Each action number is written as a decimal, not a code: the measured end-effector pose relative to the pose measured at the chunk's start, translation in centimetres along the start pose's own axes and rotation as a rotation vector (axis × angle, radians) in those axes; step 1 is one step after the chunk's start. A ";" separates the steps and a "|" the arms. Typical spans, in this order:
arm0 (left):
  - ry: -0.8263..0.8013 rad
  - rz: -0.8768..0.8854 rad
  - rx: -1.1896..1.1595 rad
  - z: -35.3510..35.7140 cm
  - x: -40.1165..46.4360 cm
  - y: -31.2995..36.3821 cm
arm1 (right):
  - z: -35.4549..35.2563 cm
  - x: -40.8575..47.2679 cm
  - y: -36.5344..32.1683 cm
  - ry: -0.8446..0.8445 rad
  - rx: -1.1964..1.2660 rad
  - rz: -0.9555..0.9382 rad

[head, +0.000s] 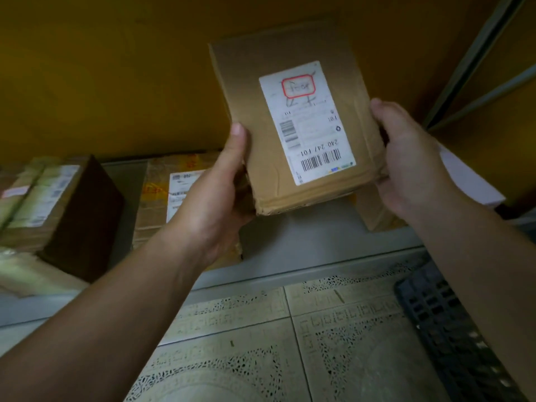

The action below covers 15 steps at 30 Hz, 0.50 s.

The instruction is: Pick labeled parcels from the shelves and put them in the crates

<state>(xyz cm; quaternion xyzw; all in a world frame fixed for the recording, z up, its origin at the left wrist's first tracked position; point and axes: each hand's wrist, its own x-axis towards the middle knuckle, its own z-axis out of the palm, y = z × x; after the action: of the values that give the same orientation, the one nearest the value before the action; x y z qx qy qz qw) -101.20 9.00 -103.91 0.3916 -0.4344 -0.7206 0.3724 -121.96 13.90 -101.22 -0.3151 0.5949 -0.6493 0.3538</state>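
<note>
A flat brown cardboard parcel (249,91) with a white shipping label (307,120) is held above the grey shelf (298,233). The label carries barcodes and a red-outlined handwritten mark. My left hand (220,192) grips the parcel's lower left edge, thumb on its front face. My right hand (406,158) clasps its right edge. A dark plastic crate (446,320) shows partly at the lower right, on the floor.
On the shelf lie more parcels: a taped brown box with a label (162,198) behind my left wrist, a dark-sided box (66,210) at the left, and a white flat parcel (464,181) at the right. Orange wall behind; tiled floor (261,343) below.
</note>
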 end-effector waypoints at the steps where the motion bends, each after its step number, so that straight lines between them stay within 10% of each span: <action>1: -0.002 0.005 0.002 0.0 -0.1 -0.1 | 0.1 -0.1 0.1 -0.016 0.011 0.001; 15: -0.006 0.095 -0.005 0.7 0.3 -1.1 | 0.0 0.0 1.4 -0.040 -0.063 -0.208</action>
<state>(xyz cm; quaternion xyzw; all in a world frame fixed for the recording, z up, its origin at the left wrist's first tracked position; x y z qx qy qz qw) -102.14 9.37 -104.76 0.3674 -0.4518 -0.7043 0.4060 -121.83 13.85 -102.64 -0.3990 0.5718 -0.6572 0.2861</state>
